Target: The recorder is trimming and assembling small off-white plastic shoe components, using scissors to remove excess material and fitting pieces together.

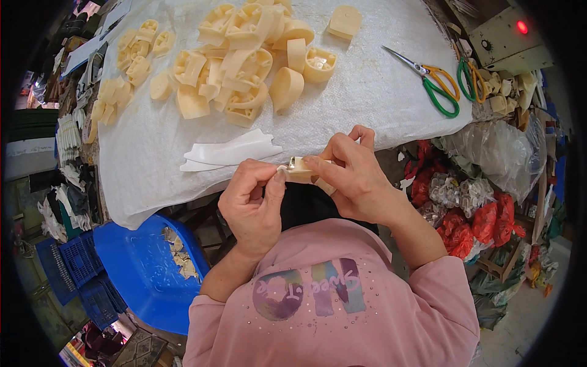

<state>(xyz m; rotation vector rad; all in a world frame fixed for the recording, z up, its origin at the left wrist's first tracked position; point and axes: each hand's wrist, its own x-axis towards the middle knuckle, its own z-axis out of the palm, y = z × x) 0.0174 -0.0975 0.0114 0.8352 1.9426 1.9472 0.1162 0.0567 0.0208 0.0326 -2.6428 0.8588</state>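
Above my lap, close to the table's near edge, I hold a cream plastic shoe heel. My right hand is closed round its right end, thumb and fingers pressing on it. At its left end my left hand pinches a small whitish edge between thumb and forefinger; whether that belongs to a white strip cannot be made out. A shiny spot shows on the heel between the hands. Just beyond my left hand, curved white strips lie overlapped on the table. Farther off is a heap of cream heels.
A white cloth covers the table. Scissors with green and orange handles lie at right, beside a second pair. One heel stands apart. A blue basin with scraps sits lower left; red and clear bags lie right.
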